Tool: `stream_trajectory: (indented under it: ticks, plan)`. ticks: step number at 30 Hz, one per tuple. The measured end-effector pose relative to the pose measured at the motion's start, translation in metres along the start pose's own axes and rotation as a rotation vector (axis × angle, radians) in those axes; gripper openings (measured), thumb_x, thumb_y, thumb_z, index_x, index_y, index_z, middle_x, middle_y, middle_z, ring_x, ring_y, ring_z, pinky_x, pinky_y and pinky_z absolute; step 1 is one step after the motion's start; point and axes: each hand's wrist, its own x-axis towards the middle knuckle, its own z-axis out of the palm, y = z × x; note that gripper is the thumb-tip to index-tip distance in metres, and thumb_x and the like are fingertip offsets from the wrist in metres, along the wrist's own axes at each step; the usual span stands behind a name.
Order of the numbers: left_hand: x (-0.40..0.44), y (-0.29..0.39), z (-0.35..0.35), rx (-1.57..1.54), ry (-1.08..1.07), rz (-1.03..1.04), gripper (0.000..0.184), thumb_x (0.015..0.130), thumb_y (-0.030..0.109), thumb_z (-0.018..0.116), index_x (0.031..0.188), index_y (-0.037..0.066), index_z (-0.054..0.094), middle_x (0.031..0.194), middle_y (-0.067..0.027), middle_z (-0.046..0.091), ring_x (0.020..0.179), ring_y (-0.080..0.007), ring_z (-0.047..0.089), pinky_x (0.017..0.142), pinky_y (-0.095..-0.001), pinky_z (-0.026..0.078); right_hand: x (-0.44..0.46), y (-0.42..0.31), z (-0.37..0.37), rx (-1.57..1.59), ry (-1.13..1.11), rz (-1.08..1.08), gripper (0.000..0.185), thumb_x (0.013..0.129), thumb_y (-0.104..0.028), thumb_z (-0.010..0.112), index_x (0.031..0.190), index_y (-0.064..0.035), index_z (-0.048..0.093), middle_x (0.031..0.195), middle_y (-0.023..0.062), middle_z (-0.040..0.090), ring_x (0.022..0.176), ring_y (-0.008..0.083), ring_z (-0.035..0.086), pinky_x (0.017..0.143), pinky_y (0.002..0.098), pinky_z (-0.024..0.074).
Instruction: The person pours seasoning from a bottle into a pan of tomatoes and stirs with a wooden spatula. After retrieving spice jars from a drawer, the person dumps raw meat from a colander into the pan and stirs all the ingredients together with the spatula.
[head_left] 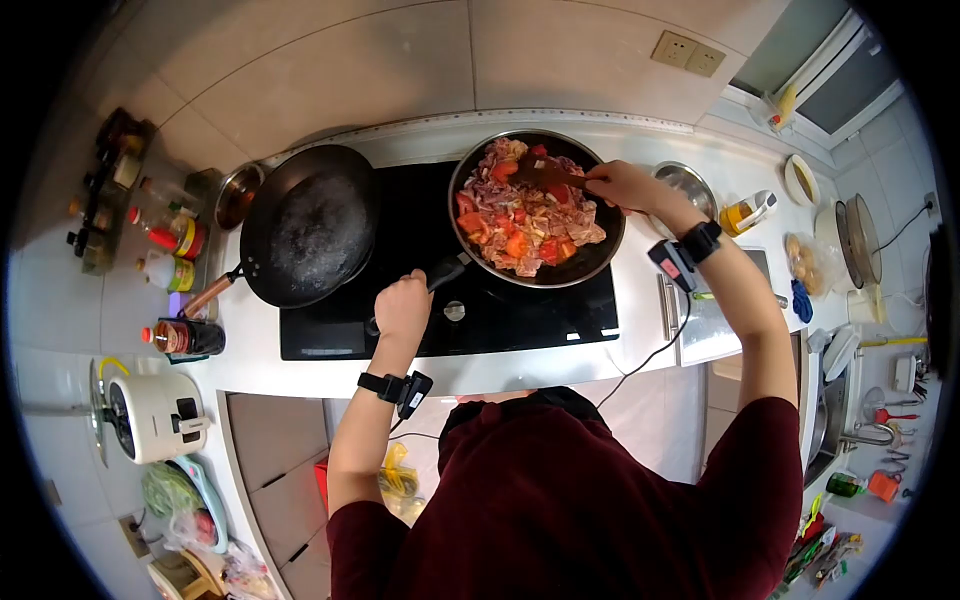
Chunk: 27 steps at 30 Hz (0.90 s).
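Observation:
My left hand (403, 308) is closed round the black handle (447, 271) of the right-hand pan (612, 240). In that pan lie meat slices and red tomato pieces (517, 243). My right hand (630, 187) grips a dark brown spatula (548, 177), whose blade rests among the food at the pan's upper part. To the left on the black cooktop (410, 205) stands a second dark pan (318, 225) with cloudy liquid or steam in it and a wooden handle pointing down and left.
Bottles (175, 235) and a metal bowl (238, 197) stand at the left, above a white rice cooker (157, 415). On the right are another metal bowl (686, 188), a yellow-labelled bottle (747, 213) and a sink (826, 420). A cable hangs near my right wrist.

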Motion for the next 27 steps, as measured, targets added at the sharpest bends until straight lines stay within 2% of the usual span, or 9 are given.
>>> stream_trajectory:
  ticks: [3,5,7,11,12,17,20,23,27]
  plan:
    - [-0.001,-0.002,0.007,-0.032,0.03,-0.009,0.023,0.076,0.024,0.07,0.078,0.005,0.057,0.072,-0.0125,0.065,0.066,-0.0291,0.066,0.057,-0.0366,0.054,0.005,-0.011,0.016,-0.086,-0.07,-0.068,0.037,0.091,-0.028,0.051,0.116,-0.0015,0.058,0.062,0.008,0.054,0.039,0.0165,0.049,0.04,0.0293,0.0419]
    - [-0.002,-0.001,0.006,-0.031,0.026,-0.02,0.023,0.076,0.024,0.071,0.078,0.006,0.057,0.072,-0.0123,0.065,0.066,-0.0291,0.066,0.057,-0.0363,0.054,0.016,0.006,0.035,-0.172,-0.056,-0.188,0.036,0.092,-0.027,0.049,0.115,-0.0011,0.058,0.066,0.0142,0.057,0.041,0.0207,0.054,0.041,0.0326,0.045]
    - [-0.002,0.0,0.005,-0.032,0.026,-0.037,0.023,0.076,0.024,0.071,0.078,0.006,0.057,0.072,-0.012,0.065,0.066,-0.0292,0.066,0.057,-0.036,0.054,0.014,0.01,0.046,-0.21,-0.132,-0.034,0.036,0.092,-0.028,0.047,0.109,0.0009,0.06,0.071,0.0179,0.059,0.042,0.0225,0.057,0.042,0.034,0.0464]
    - [-0.005,0.002,0.005,-0.005,0.021,-0.052,0.022,0.075,0.023,0.072,0.079,0.007,0.058,0.073,-0.0106,0.066,0.067,-0.0269,0.067,0.058,-0.0341,0.055,-0.017,-0.001,0.02,-0.308,-0.279,-0.046,0.039,0.094,-0.031,0.044,0.092,0.0041,0.061,0.075,0.0185,0.063,0.048,0.0259,0.06,0.045,0.036,0.0487]
    - [-0.004,0.003,0.004,0.014,0.005,-0.056,0.021,0.075,0.023,0.072,0.081,0.008,0.059,0.074,-0.0093,0.066,0.068,-0.0248,0.068,0.059,-0.0325,0.055,-0.024,-0.009,0.011,-0.264,-0.308,0.074,0.04,0.092,-0.035,0.047,0.102,0.0008,0.062,0.078,0.0165,0.064,0.047,0.0235,0.058,0.048,0.0342,0.0491]
    - [-0.004,0.001,0.008,-0.025,0.039,-0.051,0.023,0.075,0.023,0.071,0.078,0.006,0.057,0.072,-0.012,0.065,0.065,-0.0287,0.066,0.056,-0.0364,0.054,-0.041,-0.02,-0.013,-0.24,-0.131,0.041,0.05,0.087,-0.04,0.054,0.126,-0.0079,0.054,0.085,0.0143,0.066,0.05,0.0209,0.057,0.054,0.0336,0.0484]
    - [-0.003,0.001,0.008,-0.013,0.034,-0.054,0.023,0.076,0.025,0.071,0.078,0.006,0.057,0.072,-0.0123,0.065,0.065,-0.0291,0.066,0.056,-0.0367,0.054,-0.023,-0.014,-0.004,-0.242,-0.047,-0.162,0.053,0.088,-0.038,0.055,0.129,-0.006,0.05,0.109,0.0221,0.063,0.098,0.0343,0.062,0.086,0.0384,0.0472]
    - [0.001,0.002,0.005,0.012,0.039,-0.044,0.021,0.076,0.024,0.07,0.077,0.007,0.058,0.071,-0.0113,0.065,0.064,-0.0275,0.067,0.056,-0.0349,0.054,0.006,-0.003,0.031,-0.343,0.128,-0.173,0.05,0.087,-0.035,0.052,0.127,-0.0061,0.051,0.109,0.0237,0.061,0.103,0.0375,0.058,0.089,0.0405,0.0461]
    - [0.002,0.0,0.005,-0.012,0.011,-0.063,0.024,0.078,0.027,0.069,0.079,0.006,0.058,0.073,-0.0132,0.065,0.065,-0.031,0.066,0.057,-0.0388,0.054,-0.003,0.009,0.048,-0.261,0.061,-0.088,0.048,0.087,-0.032,0.05,0.126,-0.0045,0.052,0.112,0.0238,0.06,0.105,0.0382,0.057,0.092,0.0417,0.0445]
